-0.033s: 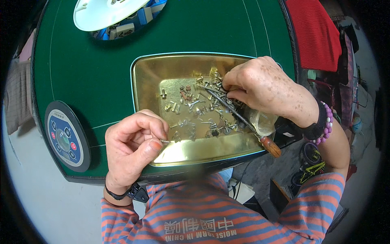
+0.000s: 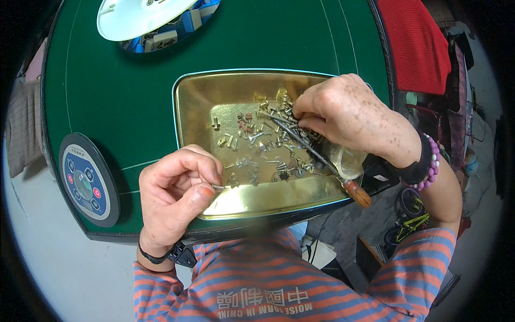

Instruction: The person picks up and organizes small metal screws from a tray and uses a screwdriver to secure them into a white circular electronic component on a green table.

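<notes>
Panel [image 2: 88, 180], blue-faced and dark-rimmed, lies on the left side of the green table [image 2: 257, 43]. To its right, at the far side, a white disc [image 2: 142, 20] covers part of an opening holding blue and white tiles [image 2: 165, 39]. Left hand [image 2: 179, 193] is at the tin's near left corner; thumb and forefinger are together, clamped on a small screw [image 2: 219, 187]. The screw is held nearly level, its free end pointing right, above the tin's near left part. The remaining fingers are curled.

Tin [image 2: 268, 203] is gold, shallow and set on the table. Loose screws [image 2: 252, 134] lie scattered across its floor, denser toward the right. A screwdriver [image 2: 317, 153] lies aslant over them, its wooden handle projecting past the near right rim. Right hand [image 2: 348, 115] reaches over the right rim; its fingertips are close together among the screws, and whether they grip anything cannot be told. Clear plastic [image 2: 348, 161] sits just below this hand. A beaded bracelet [image 2: 432, 163] circles the wrist. Red cloth [image 2: 416, 48] is beyond the table's right edge.
</notes>
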### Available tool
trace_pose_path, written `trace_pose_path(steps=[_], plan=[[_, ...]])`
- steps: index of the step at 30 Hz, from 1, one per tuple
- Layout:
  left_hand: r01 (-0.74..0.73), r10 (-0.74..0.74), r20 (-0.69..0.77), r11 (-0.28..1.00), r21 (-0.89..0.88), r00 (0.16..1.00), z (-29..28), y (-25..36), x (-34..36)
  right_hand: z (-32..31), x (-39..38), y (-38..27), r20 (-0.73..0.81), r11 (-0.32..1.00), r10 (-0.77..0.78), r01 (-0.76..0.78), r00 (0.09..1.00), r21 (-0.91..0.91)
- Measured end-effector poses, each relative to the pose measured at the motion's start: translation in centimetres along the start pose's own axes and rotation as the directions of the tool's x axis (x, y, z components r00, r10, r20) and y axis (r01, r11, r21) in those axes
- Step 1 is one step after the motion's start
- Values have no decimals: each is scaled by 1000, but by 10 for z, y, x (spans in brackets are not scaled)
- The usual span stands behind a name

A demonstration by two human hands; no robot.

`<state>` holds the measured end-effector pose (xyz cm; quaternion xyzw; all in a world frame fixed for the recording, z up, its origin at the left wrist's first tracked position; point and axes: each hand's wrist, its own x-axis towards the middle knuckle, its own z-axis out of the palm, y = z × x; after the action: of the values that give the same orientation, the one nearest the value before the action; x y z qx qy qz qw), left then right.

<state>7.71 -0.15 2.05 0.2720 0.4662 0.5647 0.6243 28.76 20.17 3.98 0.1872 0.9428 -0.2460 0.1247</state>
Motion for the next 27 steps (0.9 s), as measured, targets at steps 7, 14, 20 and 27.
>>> trace_pose_path(steps=[7,14,20,27], plan=[[2,-2,10,1000,-16,1000,0,1,-1,-9,-11,9,-119,984,147,-133,982,122],[2,-2,0,1000,7,1000,-5,-1,-2,-12,-17,10,4,969,205,-204,979,140],[-3,3,-15,1000,18,1000,-3,-3,-2,-7,-14,8,-3,979,136,-134,991,151],[-14,14,-21,1000,27,1000,-4,-2,-2,-15,-9,8,-42,980,199,-199,979,4]])
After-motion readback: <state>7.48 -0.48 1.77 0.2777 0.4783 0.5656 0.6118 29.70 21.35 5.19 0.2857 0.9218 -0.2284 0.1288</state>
